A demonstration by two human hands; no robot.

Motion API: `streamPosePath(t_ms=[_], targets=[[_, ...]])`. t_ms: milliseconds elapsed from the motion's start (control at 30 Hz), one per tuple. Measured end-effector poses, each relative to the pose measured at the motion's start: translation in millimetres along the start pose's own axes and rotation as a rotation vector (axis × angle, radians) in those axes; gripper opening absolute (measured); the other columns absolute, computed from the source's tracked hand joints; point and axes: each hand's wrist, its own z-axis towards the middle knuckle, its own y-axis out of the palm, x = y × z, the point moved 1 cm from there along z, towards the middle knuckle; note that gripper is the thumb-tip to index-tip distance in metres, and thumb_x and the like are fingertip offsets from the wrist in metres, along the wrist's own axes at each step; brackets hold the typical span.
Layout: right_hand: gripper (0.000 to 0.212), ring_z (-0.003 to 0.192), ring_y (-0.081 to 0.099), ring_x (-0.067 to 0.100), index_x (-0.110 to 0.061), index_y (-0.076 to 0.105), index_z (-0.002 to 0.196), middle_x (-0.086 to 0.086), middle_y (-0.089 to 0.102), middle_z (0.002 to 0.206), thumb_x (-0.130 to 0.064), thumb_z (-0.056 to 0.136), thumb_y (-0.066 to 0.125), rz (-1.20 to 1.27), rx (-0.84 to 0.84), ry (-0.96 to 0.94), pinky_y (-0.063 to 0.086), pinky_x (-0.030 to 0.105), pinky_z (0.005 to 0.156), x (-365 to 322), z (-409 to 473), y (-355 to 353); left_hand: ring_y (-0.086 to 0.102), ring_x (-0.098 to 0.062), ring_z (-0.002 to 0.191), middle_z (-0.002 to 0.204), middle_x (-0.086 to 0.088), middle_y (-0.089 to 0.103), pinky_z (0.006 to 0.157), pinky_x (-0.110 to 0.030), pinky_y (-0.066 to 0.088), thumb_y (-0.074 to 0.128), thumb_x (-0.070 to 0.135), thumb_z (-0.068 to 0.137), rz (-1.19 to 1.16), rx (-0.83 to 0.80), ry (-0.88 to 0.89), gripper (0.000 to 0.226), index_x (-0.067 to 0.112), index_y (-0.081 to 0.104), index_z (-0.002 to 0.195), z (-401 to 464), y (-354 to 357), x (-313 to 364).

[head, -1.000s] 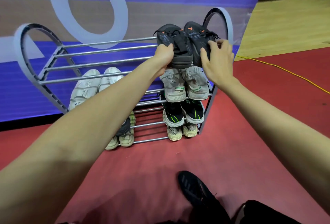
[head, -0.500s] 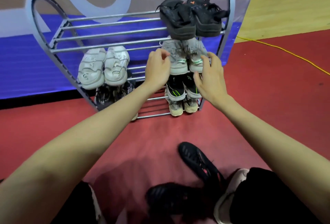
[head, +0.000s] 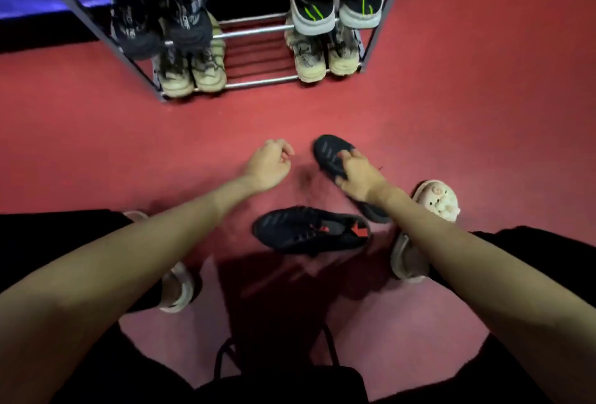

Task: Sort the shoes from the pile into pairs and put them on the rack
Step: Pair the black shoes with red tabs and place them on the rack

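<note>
Two black mesh shoes lie on the red matte floor [head: 96, 145] before me. My right hand [head: 358, 174] curls over the far shoe [head: 329, 152], fingers clamped on its ribbed upper. My left hand [head: 269, 163] hangs beside it, fingers loosely bent, holding nothing. The near shoe [head: 309, 234], with red tabs, lies sideways. Beyond stands the metal-tube rack [head: 258, 31], its rungs filled with paired sneakers.

Two loose black shoes [head: 309, 233], eight racked shoes [head: 309, 55], one rack [head: 258, 82], two hands [head: 269, 163].
</note>
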Motion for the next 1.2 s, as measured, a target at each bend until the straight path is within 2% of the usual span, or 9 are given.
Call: streamPosePath(t_ms=[100, 267, 467, 700, 833, 900, 1000, 1067, 1200], targets=[[0.056, 0.124, 0.048, 0.039, -0.003, 0.041, 0.135, 0.024, 0.047, 0.130, -0.013, 0.084, 0.060, -0.044, -0.188, 0.005, 0.040, 0.039, 0.104, 16, -4, 47, 0.063, -0.029, 0.107, 0.113, -0.016, 0.067, 0.095, -0.030, 0.045, 0.047, 0.000, 0.085, 0.047, -0.142, -0.086, 0.032, 0.005, 0.065, 0.111, -12, 39, -31], [0.062, 0.131, 0.046, 0.029, -0.015, 0.041, 0.141, 0.014, 0.049, 0.141, -0.015, 0.082, 0.061, -0.071, -0.283, -0.076, 0.033, 0.033, 0.109, 26, -2, 94, 0.062, -0.029, 0.107, 0.112, -0.015, 0.066, 0.100, -0.032, 0.046, 0.048, 0.000, 0.081, 0.025, -0.261, -0.100, 0.032, 0.005, 0.064, 0.109, -19, 70, -58], [0.041, 0.116, 0.058, 0.032, -0.017, 0.060, 0.121, 0.013, 0.065, 0.121, -0.039, 0.087, 0.058, -0.291, -0.208, -0.059, 0.043, 0.038, 0.096, 20, 10, 108, 0.062, -0.028, 0.108, 0.114, -0.014, 0.065, 0.101, -0.034, 0.046, 0.049, 0.003, 0.083, -0.011, -0.248, -0.151, 0.030, 0.007, 0.063, 0.109, -18, 73, -70], [0.030, 0.108, 0.061, 0.038, -0.017, 0.067, 0.113, 0.019, 0.067, 0.113, -0.015, 0.088, 0.051, -0.199, -0.043, -0.024, 0.048, 0.042, 0.089, 28, 14, 78, 0.043, -0.039, 0.127, 0.132, -0.022, 0.046, 0.107, -0.040, 0.034, 0.059, 0.025, 0.088, 0.081, -0.019, -0.337, 0.047, 0.000, 0.044, 0.125, -16, 61, -74], [0.015, 0.091, 0.062, 0.040, -0.012, 0.066, 0.081, 0.017, 0.068, 0.086, -0.016, 0.089, 0.053, 0.052, 0.126, 0.006, 0.047, 0.039, 0.072, 36, 17, 69, 0.043, -0.038, 0.129, 0.136, -0.022, 0.046, 0.105, -0.038, 0.036, 0.066, 0.038, 0.084, -0.042, -0.045, -0.457, 0.064, -0.002, 0.040, 0.126, -14, 61, -71], [0.026, 0.072, 0.059, 0.039, -0.008, 0.051, 0.064, 0.019, 0.058, 0.067, -0.017, 0.089, 0.055, 0.244, 0.175, 0.051, 0.044, 0.036, 0.061, 36, 21, 68, 0.049, -0.033, 0.125, 0.133, -0.017, 0.052, 0.104, -0.036, 0.039, 0.068, 0.046, 0.080, -0.150, -0.121, -0.507, 0.069, 0.001, 0.043, 0.126, -12, 65, -69], [0.031, 0.064, 0.062, 0.030, 0.003, 0.056, 0.071, 0.025, 0.065, 0.071, -0.025, 0.084, 0.054, 0.588, 0.293, 0.152, 0.054, 0.045, 0.066, 32, 28, 68, 0.058, -0.027, 0.116, 0.123, -0.007, 0.061, 0.101, -0.038, 0.046, 0.062, 0.053, 0.083, -0.397, -0.231, -0.514, 0.061, 0.009, 0.054, 0.124, -12, 69, -59], [0.033, 0.062, 0.049, 0.014, 0.004, 0.058, 0.071, 0.017, 0.063, 0.065, -0.027, 0.083, 0.054, 0.728, 0.330, 0.160, 0.049, 0.038, 0.064, 27, 32, 64, 0.061, -0.025, 0.112, 0.120, -0.004, 0.065, 0.097, -0.039, 0.050, 0.056, 0.049, 0.089, -0.608, -0.315, -0.501, 0.049, 0.016, 0.056, 0.125, -12, 71, -48], [0.022, 0.067, 0.055, 0.021, 0.001, 0.065, 0.078, 0.016, 0.063, 0.072, -0.014, 0.091, 0.056, 0.946, 0.325, 0.114, 0.050, 0.038, 0.062, 17, 28, 48, 0.064, -0.023, 0.105, 0.114, -0.007, 0.067, 0.095, -0.039, 0.051, 0.055, 0.028, 0.095, -0.725, -0.228, -0.392, 0.033, 0.009, 0.058, 0.121, -5, 78, -36]])
